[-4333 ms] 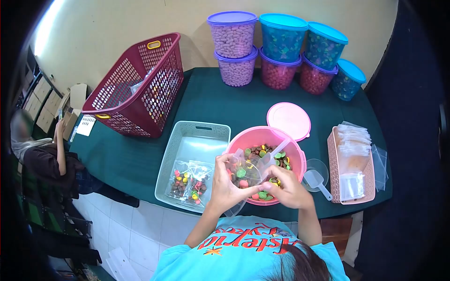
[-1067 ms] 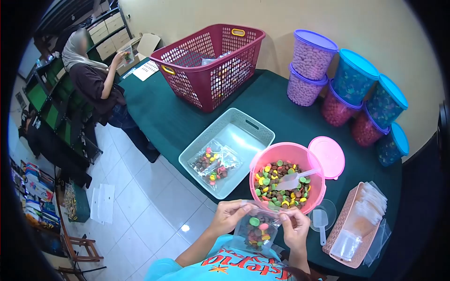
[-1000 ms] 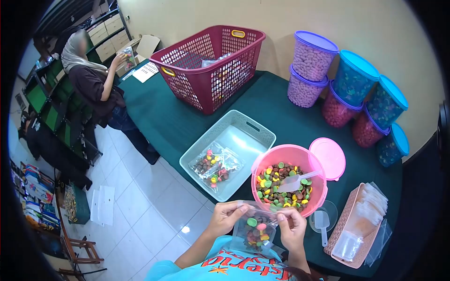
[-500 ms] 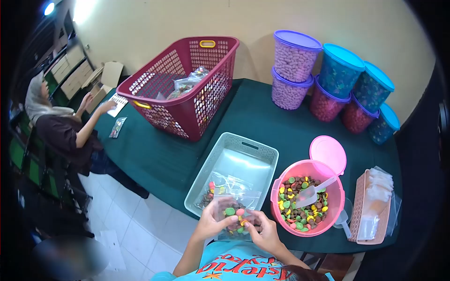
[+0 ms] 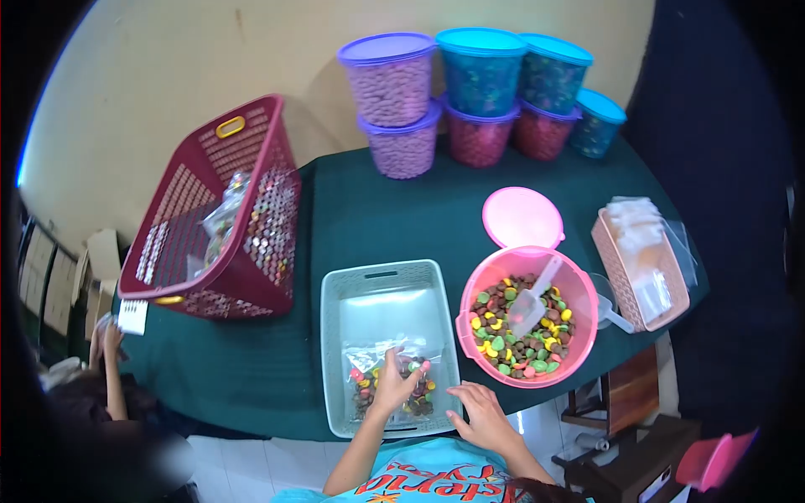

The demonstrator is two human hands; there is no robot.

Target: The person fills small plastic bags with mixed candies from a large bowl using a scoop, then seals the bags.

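Note:
My left hand (image 5: 392, 389) is inside the pale green tray (image 5: 334, 335), with its fingers and thumb around a clear plastic bag of colourful button-shaped candies (image 5: 417, 404). A second bag of the same candies (image 5: 362, 387) lies to its left in the tray, partly covered by my hand. My right hand (image 5: 485, 417) holds nothing; its fingers are apart beside the tray's right front corner. To the right of the tray stands a pink tub (image 5: 592, 323) of loose brown, green, yellow and pink candies, with a clear scoop (image 5: 527, 311) resting in it.
A maroon laundry basket (image 5: 281, 180) with filled bags stands at left. Lidded tubs (image 5: 402, 152) are stacked at the back. A pink lid (image 5: 521, 218), another scoop (image 5: 616, 315) and a pink basket (image 5: 616, 264) of plastic bags are at right. Another person's hand (image 5: 107, 337) is at far left.
The candy bag has gone from both hands in front of my body down into the tray. My right hand has let go and moved right. The view has turned right.

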